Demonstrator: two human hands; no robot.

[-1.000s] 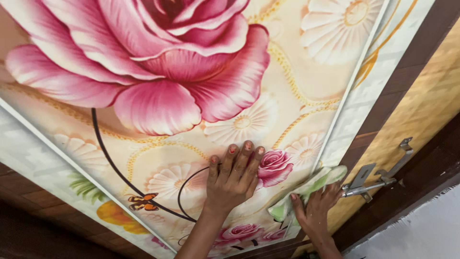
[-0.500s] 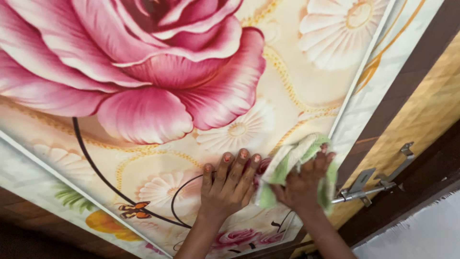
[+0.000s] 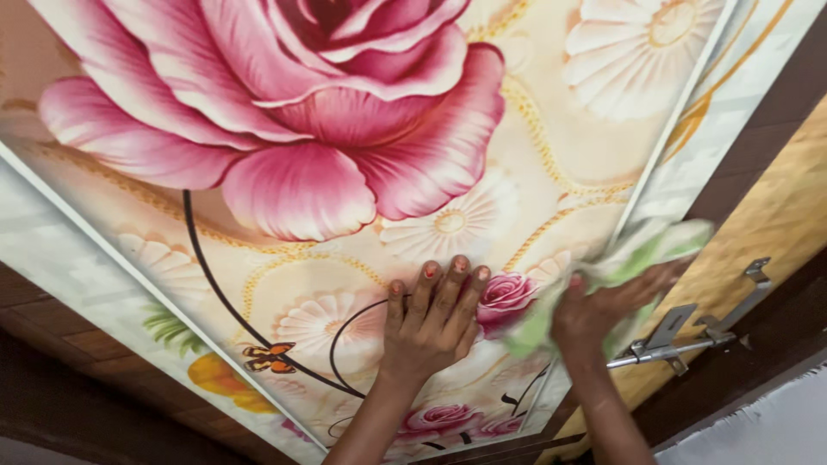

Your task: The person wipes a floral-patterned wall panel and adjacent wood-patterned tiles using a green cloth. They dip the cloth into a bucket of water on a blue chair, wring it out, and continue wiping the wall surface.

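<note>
Right hand (image 3: 603,310) gripping soft green cloth (image 3: 642,250), left hand (image 3: 431,323) flat on glossy floral panel (image 3: 517,129)

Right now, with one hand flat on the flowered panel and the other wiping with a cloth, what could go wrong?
1. The right hand moves the green cloth close to the metal latch; the cloth or knuckles may catch on it.
2. The left hand presses flat on the glossy flowered panel and may leave finger marks there.

A cream panel (image 3: 534,181) is printed with a large pink rose (image 3: 284,112), pale daisies and black stems. Below the rose, a pale green cloth (image 3: 637,250) is seen beside a silver latch (image 3: 680,340).
</note>
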